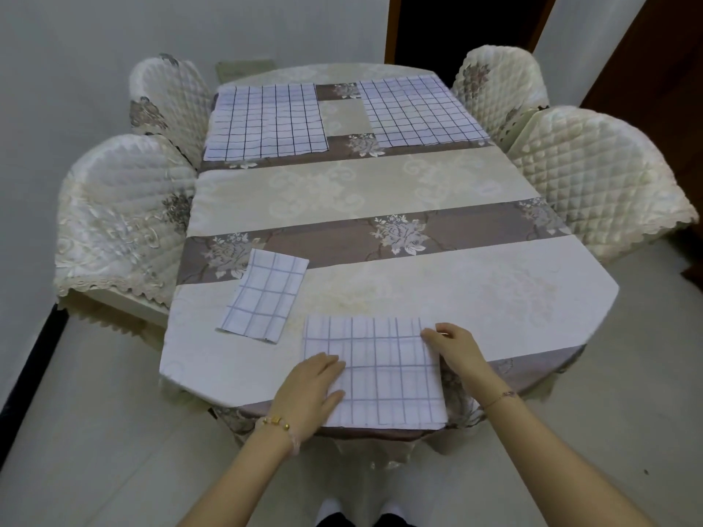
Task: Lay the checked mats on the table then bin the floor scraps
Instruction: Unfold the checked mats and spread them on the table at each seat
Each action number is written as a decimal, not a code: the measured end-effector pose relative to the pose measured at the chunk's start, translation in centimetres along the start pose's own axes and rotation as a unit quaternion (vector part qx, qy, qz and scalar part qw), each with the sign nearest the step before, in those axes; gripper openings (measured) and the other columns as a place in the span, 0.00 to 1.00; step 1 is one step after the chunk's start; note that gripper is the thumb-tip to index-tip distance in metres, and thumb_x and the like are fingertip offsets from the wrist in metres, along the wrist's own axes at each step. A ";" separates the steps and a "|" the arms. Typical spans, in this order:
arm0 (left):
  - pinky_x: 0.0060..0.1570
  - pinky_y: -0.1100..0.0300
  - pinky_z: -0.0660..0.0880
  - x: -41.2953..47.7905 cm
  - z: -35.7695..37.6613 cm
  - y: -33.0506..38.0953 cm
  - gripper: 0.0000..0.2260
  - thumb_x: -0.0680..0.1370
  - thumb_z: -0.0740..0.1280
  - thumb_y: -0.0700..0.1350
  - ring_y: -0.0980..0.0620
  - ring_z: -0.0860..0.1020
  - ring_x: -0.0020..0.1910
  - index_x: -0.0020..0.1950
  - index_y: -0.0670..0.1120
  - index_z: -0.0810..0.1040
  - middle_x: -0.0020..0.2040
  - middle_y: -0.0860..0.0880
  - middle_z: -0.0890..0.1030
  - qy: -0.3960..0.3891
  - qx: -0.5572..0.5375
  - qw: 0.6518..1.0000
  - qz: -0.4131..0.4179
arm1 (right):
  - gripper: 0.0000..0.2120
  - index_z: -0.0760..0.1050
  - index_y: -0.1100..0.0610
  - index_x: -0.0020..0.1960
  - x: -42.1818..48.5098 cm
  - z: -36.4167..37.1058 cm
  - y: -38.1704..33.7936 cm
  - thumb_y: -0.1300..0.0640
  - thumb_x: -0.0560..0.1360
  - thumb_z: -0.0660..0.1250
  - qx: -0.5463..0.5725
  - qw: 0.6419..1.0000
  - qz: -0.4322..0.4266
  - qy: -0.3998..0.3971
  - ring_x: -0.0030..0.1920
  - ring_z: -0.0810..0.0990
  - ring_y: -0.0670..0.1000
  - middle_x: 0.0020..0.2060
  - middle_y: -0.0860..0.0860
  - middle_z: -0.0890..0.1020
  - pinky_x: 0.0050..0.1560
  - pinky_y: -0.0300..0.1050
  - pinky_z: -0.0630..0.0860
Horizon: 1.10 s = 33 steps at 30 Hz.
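Both hands, left hand (317, 389) and right hand (452, 346), lay flat and spread on my half-folded checked mat (384, 374), which I judged needed unfolding across the worktop (494, 298) next.

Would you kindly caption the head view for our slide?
Both hands, left and right, flatten a folded checked mat at the table's near edge.

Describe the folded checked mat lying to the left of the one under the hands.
The folded checked mat is white cloth with a thin blue-grey grid. It is folded into a narrow rectangle and lies flat, tilted, on the table. Its far end overlaps the tablecloth's brown flowered band; its near end lies on the cream part. Neither hand touches it, and it sits apart from the mat beside it.
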<state>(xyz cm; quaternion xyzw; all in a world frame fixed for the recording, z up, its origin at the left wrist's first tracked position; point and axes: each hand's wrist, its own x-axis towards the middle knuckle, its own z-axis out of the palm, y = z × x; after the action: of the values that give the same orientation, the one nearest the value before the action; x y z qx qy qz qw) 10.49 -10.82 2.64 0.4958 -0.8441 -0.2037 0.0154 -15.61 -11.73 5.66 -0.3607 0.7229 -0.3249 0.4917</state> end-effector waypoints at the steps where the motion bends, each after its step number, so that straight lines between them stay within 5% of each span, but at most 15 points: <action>1: 0.48 0.59 0.79 -0.2 0.3 0.0 0.22 0.71 0.56 0.57 0.53 0.83 0.51 0.55 0.49 0.82 0.54 0.52 0.83 -0.006 0.027 1.000 -0.002 | 0.13 0.73 0.66 0.43 -0.3 -0.1 0.2 0.56 0.77 0.64 0.010 1.000 0.008 -0.004 0.39 0.74 0.52 0.38 0.58 0.76 0.37 0.44 0.71; 7: 0.50 0.58 0.79 -0.6 0.7 0.2 0.23 0.72 0.54 0.57 0.53 0.82 0.54 0.57 0.50 0.81 0.57 0.53 0.82 -0.023 0.078 0.997 0.017 | 0.05 0.79 0.57 0.49 -4.2 -0.4 2.6 0.58 0.76 0.65 0.049 0.996 0.066 -0.042 0.50 0.82 0.55 0.48 0.54 0.84 0.52 0.53 0.80; 12: 0.50 0.57 0.78 -0.4 -0.1 0.8 0.23 0.72 0.55 0.57 0.50 0.83 0.53 0.55 0.48 0.82 0.56 0.50 0.83 -0.009 0.070 0.997 -0.011 | 0.10 0.80 0.63 0.53 -7.3 -0.9 4.3 0.69 0.73 0.66 0.100 0.989 0.077 -0.077 0.38 0.85 0.46 0.41 0.53 0.87 0.34 0.36 0.78; 15: 0.68 0.61 0.59 -0.5 -0.8 2.9 0.31 0.74 0.52 0.65 0.51 0.69 0.70 0.69 0.49 0.71 0.70 0.52 0.71 0.009 -0.041 0.999 -0.010 | 0.08 0.81 0.62 0.51 -8.0 -1.0 3.7 0.67 0.72 0.68 0.128 0.989 0.057 -0.053 0.39 0.85 0.49 0.41 0.54 0.87 0.37 0.38 0.79; 17: 0.68 0.67 0.49 -0.4 -1.4 4.8 0.34 0.71 0.53 0.68 0.58 0.58 0.74 0.74 0.53 0.62 0.73 0.57 0.62 -0.017 -0.132 0.991 -0.008 | 0.08 0.81 0.61 0.51 -8.2 -1.0 2.9 0.65 0.72 0.70 0.136 0.989 0.030 -0.045 0.40 0.85 0.53 0.41 0.55 0.87 0.40 0.45 0.81; 22: 0.66 0.64 0.66 -0.3 -2.5 9.1 0.28 0.71 0.69 0.59 0.62 0.69 0.65 0.69 0.56 0.67 0.67 0.60 0.70 -0.015 -0.302 0.953 0.015 | 0.05 0.82 0.56 0.43 -8.6 -0.1 0.6 0.56 0.69 0.73 0.115 0.993 -0.021 -0.035 0.38 0.82 0.52 0.34 0.50 0.85 0.41 0.48 0.78; 27: 0.51 0.69 0.75 -0.6 -2.8 10.2 0.13 0.73 0.70 0.48 0.62 0.79 0.51 0.56 0.55 0.75 0.52 0.59 0.81 0.012 -0.407 0.913 -0.018 | 0.08 0.83 0.57 0.45 -9.1 1.0 -0.2 0.52 0.72 0.70 0.136 0.989 -0.038 -0.047 0.41 0.81 0.57 0.43 0.65 0.82 0.45 0.53 0.78; 30: 0.39 0.72 0.71 -0.7 -2.8 10.2 0.04 0.73 0.70 0.44 0.63 0.78 0.36 0.42 0.52 0.77 0.36 0.60 0.81 0.053 -0.430 0.900 -0.043 | 0.10 0.83 0.55 0.44 -9.4 0.9 -0.3 0.52 0.76 0.65 0.139 0.989 -0.039 -0.042 0.42 0.83 0.55 0.41 0.56 0.85 0.44 0.51 0.78; 33: 0.38 0.64 0.69 -0.7 -3.1 9.3 0.07 0.73 0.69 0.45 0.57 0.73 0.33 0.39 0.43 0.78 0.33 0.52 0.78 0.082 -0.468 0.877 -0.075 | 0.11 0.83 0.57 0.47 -9.5 0.2 -0.1 0.52 0.76 0.65 0.149 0.986 -0.039 -0.068 0.42 0.82 0.55 0.42 0.55 0.86 0.43 0.50 0.76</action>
<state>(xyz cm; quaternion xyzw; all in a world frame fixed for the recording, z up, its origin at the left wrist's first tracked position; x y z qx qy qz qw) 3.83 -7.23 8.93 0.5077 -0.6062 -0.5339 0.2996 -12.98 -3.77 10.24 -0.3321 0.6168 -0.4228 0.5749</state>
